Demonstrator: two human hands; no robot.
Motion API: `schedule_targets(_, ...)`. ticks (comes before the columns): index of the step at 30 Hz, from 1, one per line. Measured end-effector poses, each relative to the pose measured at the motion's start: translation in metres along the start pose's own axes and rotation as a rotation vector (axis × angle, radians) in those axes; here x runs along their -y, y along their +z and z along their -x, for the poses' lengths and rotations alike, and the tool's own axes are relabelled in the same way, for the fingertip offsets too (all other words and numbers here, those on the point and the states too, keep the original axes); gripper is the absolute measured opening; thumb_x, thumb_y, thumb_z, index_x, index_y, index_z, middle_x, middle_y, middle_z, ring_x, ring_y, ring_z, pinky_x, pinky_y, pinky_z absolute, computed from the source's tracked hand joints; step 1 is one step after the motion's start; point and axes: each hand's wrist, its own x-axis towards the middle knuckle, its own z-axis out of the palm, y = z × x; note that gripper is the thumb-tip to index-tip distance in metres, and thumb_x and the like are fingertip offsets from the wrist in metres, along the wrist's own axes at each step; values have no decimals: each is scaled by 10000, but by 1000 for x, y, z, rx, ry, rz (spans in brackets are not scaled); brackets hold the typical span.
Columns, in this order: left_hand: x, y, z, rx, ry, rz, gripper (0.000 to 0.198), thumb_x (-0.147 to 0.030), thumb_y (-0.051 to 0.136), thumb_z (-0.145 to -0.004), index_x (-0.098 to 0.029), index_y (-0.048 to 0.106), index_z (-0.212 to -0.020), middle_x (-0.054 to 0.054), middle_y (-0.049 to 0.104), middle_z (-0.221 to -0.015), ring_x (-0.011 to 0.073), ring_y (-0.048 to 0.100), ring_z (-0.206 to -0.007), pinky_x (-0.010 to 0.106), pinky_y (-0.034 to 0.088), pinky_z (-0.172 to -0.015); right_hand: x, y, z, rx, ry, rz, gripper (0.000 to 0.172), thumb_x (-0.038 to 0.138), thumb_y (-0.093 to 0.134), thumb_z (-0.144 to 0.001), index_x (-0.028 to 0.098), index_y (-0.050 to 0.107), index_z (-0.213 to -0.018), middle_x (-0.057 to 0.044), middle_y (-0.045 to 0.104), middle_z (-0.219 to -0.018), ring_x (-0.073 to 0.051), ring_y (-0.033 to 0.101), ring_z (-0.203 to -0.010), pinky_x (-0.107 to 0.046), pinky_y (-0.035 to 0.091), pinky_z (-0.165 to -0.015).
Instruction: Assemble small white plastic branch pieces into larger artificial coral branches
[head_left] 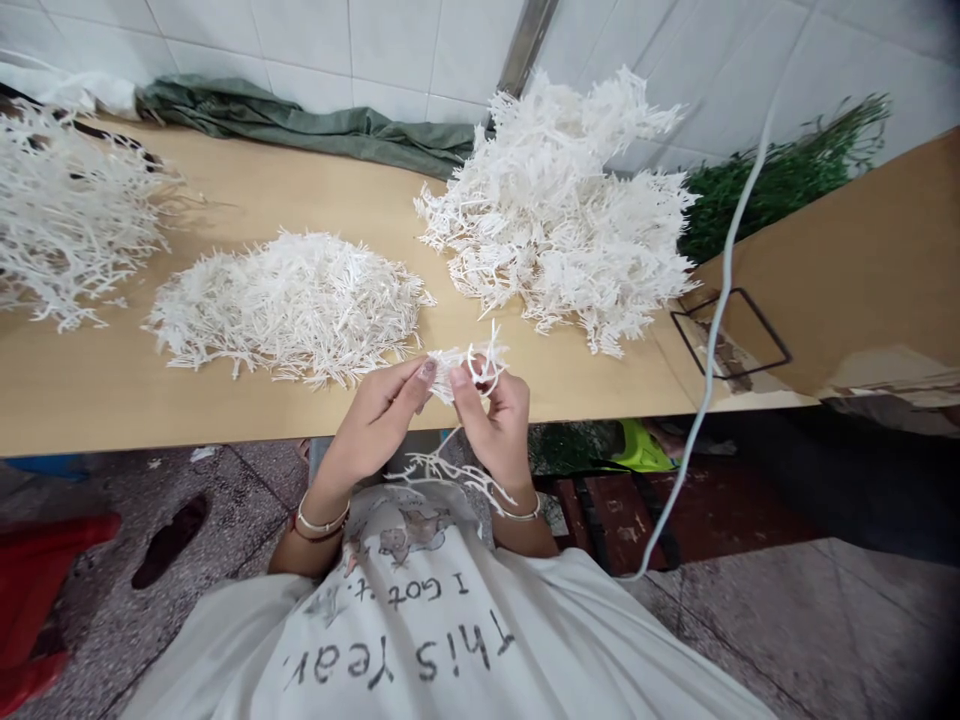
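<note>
In the head view my left hand (386,410) and my right hand (491,415) meet over the table's front edge. Between my fingertips is a small bunch of white branched sprigs (448,378), which look like artificial plant pieces; both hands pinch it. A longer white branching stem (450,470) hangs beneath my right hand, over my shirt. Just beyond my hands lies a low heap of short white sprigs (292,305). To the right of it rises a taller pile of white sprigs (570,210).
At the left end of the table (112,400) is a loose tangle of white branched stems (67,220). Green cloth (315,125) lies along the wall. Green plant sprigs (787,170) stand behind cardboard (862,270). A white cable (724,290) hangs down at right, near a black wire frame (731,335).
</note>
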Motion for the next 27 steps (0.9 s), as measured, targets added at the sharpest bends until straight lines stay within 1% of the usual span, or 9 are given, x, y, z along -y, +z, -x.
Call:
schedule_targets(3,0,8,-1,-125,42,-75,464,-451,307,-969,-139,358,-628,-10,375,-574,63,362,-554,226,288,-551,-3,3,1,-34,-79,100,380,259,537,-884,127,350,-581,28,319,-524,-36,302,-518,-197,278,-524)
schedule_targets(5,-2,14,-1,-178,103,-177,470,-494,400,-927,-139,350,-623,-16,360,-558,64,347,-537,229,262,-537,-7,3,1,-30,-102,101,379,235,548,-875,125,347,-573,29,301,-524,-35,285,-515,-202,266,-519)
schedule_targets(8,-3,18,-2,-155,115,-232,439,-468,537,-865,-133,380,-630,-24,359,-559,58,337,-538,220,257,-534,-11,3,2,-19,-84,57,357,219,566,-863,120,383,-572,30,289,-528,-36,262,-514,-205,237,-503)
schedule_targets(13,3,11,-3,13,64,40,356,-369,406,-949,-134,436,-683,-14,369,-607,54,326,-578,200,288,-545,-5,-4,2,56,79,-141,461,288,518,-900,125,292,-534,30,225,-510,-27,199,-491,-211,165,-475)
schedule_targets(15,5,7,-2,1,78,101,362,-351,432,-941,-133,398,-655,-14,310,-590,53,283,-564,205,262,-528,-3,-6,3,147,157,-245,510,320,529,-897,129,241,-522,35,183,-499,-21,168,-481,-214,141,-473)
schedule_targets(18,3,7,2,-90,99,225,397,-323,469,-929,-127,322,-616,-13,226,-581,49,219,-549,205,222,-507,-1,-4,6,239,211,-455,534,317,531,-900,127,205,-523,41,161,-488,-12,162,-455,-205,134,-462)
schedule_targets(22,-3,16,7,-96,39,634,413,-361,533,-895,-122,385,-592,-24,253,-537,29,228,-488,154,247,-445,2,8,10,262,119,-885,474,236,439,-939,125,208,-541,54,165,-458,-8,188,-385,-168,206,-425)
schedule_targets(24,-4,23,10,-32,-8,824,390,-402,560,-872,-131,474,-605,-22,358,-512,27,324,-438,145,320,-417,5,14,10,308,44,-1070,434,199,388,-945,133,201,-559,64,147,-443,-12,184,-347,-156,244,-398)
schedule_targets(27,-5,30,14,5,-51,993,331,-428,577,-854,-156,576,-664,-5,510,-523,74,489,-415,174,407,-394,9,17,10,352,-4,-1183,384,171,353,-938,145,212,-582,74,144,-431,-18,167,-314,-149,240,-362)
